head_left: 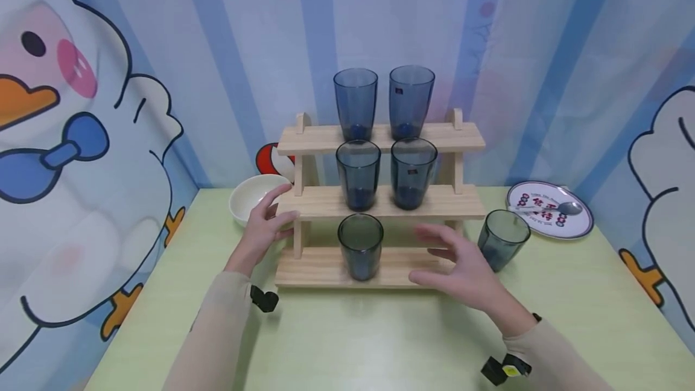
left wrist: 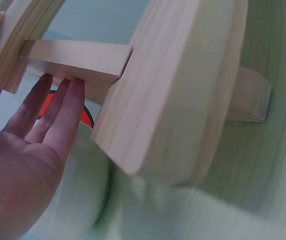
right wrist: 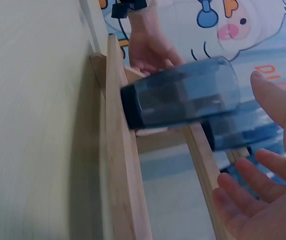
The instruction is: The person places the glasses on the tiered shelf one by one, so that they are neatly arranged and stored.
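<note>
My left hand (head_left: 260,231) is at the left end of the wooden three-tier rack (head_left: 326,201). Its thumb lies over the middle board, and its fairly straight fingers touch the side post (left wrist: 83,60) underneath. My right hand (head_left: 456,264) holds nothing; its fingers are spread before the bottom tier. To its left stands a smoky blue-grey glass (head_left: 361,249), upright on that tier and apart from the fingers. Another grey glass (head_left: 502,240) stands on the table just right of this hand.
Two blue glasses stand on the top tier, including the left one (head_left: 355,104), and two on the middle tier, including the right one (head_left: 412,174). A white bowl (head_left: 247,198) sits behind my left hand. At the back right lies a printed plate (head_left: 578,222) with a spoon (head_left: 567,208).
</note>
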Tool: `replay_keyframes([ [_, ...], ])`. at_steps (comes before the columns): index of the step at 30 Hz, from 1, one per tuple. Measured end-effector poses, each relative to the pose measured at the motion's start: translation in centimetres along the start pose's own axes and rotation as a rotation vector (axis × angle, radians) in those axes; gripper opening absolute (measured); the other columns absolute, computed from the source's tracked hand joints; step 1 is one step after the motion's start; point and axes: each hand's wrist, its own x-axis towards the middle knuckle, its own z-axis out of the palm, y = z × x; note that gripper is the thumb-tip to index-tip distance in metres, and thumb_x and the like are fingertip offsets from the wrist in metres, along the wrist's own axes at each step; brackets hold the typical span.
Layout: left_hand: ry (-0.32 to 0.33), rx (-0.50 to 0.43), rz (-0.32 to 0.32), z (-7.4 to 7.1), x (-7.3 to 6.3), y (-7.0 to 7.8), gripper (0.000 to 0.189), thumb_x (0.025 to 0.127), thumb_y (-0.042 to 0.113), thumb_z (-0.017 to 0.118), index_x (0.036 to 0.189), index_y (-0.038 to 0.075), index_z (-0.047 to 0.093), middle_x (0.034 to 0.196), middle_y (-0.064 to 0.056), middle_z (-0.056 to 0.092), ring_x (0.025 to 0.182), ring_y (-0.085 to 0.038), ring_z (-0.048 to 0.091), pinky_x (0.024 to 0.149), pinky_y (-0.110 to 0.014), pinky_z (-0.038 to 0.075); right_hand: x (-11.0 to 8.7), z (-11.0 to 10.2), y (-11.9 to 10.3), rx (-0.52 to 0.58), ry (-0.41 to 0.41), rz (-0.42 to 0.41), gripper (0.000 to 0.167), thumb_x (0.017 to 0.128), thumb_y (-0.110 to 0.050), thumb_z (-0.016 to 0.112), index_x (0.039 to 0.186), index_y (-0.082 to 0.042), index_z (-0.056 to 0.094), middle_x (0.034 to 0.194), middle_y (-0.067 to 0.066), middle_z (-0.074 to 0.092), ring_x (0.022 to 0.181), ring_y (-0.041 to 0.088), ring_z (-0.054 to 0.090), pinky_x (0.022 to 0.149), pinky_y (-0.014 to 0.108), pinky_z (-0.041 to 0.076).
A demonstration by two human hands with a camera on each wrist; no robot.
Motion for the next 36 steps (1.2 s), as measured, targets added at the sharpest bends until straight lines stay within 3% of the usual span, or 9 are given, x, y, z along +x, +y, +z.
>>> replay_keyframes([
  [4, -0.001, 0.003, -0.006, 0.1, 0.0, 0.1, 0.070, 0.099, 0.019, 0.074, 0.160, 0.033, 0.043, 0.159, -0.014, 0.045, 0.139, -0.039, 0.051, 0.101, -0.058, 0.055, -1.3, -2.3, 0.4, -0.028, 0.081, -0.060, 0.066, 0.081, -0.002, 0.089, 0.141, -0.007, 0.062, 0.136, 0.006, 0.066, 0.125, 0.011, 0.062, 0.102, 0.022, 0.055],
  [10, -0.013, 0.020, 0.017, 0.1, 0.2, 0.1, 0.071, 0.099, 0.021, 0.073, 0.162, 0.031, 0.041, 0.159, -0.015, 0.045, 0.138, -0.040, 0.052, 0.101, -0.057, 0.056, -2.3, -6.1, 0.2, -0.167, 0.245, -0.100, 0.067, 0.074, 0.008, 0.090, 0.135, -0.005, 0.065, 0.129, -0.003, 0.067, 0.120, 0.002, 0.061, 0.096, 0.012, 0.052],
  [16, -0.015, 0.025, 0.006, 0.2, 0.2, 0.2, 0.071, 0.099, 0.023, 0.074, 0.161, 0.034, 0.041, 0.159, -0.015, 0.045, 0.138, -0.039, 0.052, 0.101, -0.056, 0.056, -3.1, -9.4, 1.4, -0.353, 0.371, -0.071, 0.081, 0.069, 0.005, 0.095, 0.142, -0.004, 0.061, 0.136, 0.009, 0.062, 0.124, -0.008, 0.051, 0.097, 0.003, 0.043],
  [21, -0.004, 0.015, 0.002, 0.1, 0.0, 0.3, 0.070, 0.100, 0.021, 0.073, 0.160, 0.034, 0.042, 0.158, -0.015, 0.045, 0.137, -0.039, 0.052, 0.101, -0.057, 0.055, -3.5, -10.9, 3.2, -0.434, 0.354, 0.055, 0.090, 0.076, -0.015, 0.096, 0.153, -0.007, 0.050, 0.148, 0.019, 0.052, 0.138, 0.028, 0.049, 0.097, -0.002, 0.034],
  [23, -0.001, 0.014, 0.003, 0.0, -0.2, 0.3, 0.069, 0.100, 0.020, 0.073, 0.160, 0.034, 0.042, 0.158, -0.015, 0.045, 0.137, -0.040, 0.052, 0.102, -0.057, 0.055, -3.4, -11.1, 4.2, -0.421, 0.317, 0.105, 0.096, 0.079, -0.020, 0.095, 0.158, -0.005, 0.042, 0.153, 0.024, 0.047, 0.139, 0.046, 0.045, 0.111, 0.013, 0.040],
  [25, -0.004, 0.012, -0.001, -0.1, -0.2, 0.2, 0.069, 0.100, 0.020, 0.073, 0.160, 0.033, 0.043, 0.159, -0.015, 0.045, 0.138, -0.040, 0.052, 0.102, -0.058, 0.055, -3.5, -11.2, 5.2, -0.376, 0.275, 0.157, 0.102, 0.082, -0.023, 0.093, 0.162, -0.004, 0.034, 0.157, 0.028, 0.041, 0.140, 0.054, 0.042, 0.119, 0.038, 0.043],
  [28, -0.017, 0.012, -0.004, 0.0, -0.1, -0.1, 0.070, 0.100, 0.020, 0.073, 0.161, 0.031, 0.041, 0.159, -0.016, 0.045, 0.138, -0.041, 0.051, 0.103, -0.058, 0.054, -3.7, -11.2, 6.6, -0.305, 0.224, 0.225, 0.110, 0.084, -0.025, 0.091, 0.166, -0.005, 0.020, 0.160, 0.033, 0.035, 0.141, 0.059, 0.038, 0.110, 0.072, 0.036],
  [34, -0.009, -0.003, 0.002, 0.1, 0.0, -0.1, 0.070, 0.100, 0.018, 0.073, 0.161, 0.031, 0.042, 0.158, -0.016, 0.046, 0.137, -0.039, 0.052, 0.102, -0.059, 0.055, -3.3, -11.2, 7.9, -0.224, 0.204, 0.281, 0.109, 0.088, -0.026, 0.088, 0.168, -0.008, 0.016, 0.158, 0.032, 0.040, 0.140, 0.056, 0.041, 0.109, 0.073, 0.038],
  [36, 0.005, -0.003, 0.012, -0.1, -0.1, 0.0, 0.070, 0.100, 0.017, 0.073, 0.161, 0.030, 0.042, 0.158, -0.016, 0.046, 0.137, -0.039, 0.052, 0.101, -0.058, 0.055, -2.8, -11.1, 8.0, -0.205, 0.206, 0.284, 0.104, 0.089, -0.027, 0.087, 0.167, -0.009, 0.020, 0.156, 0.028, 0.045, 0.141, 0.050, 0.044, 0.115, 0.055, 0.045],
])
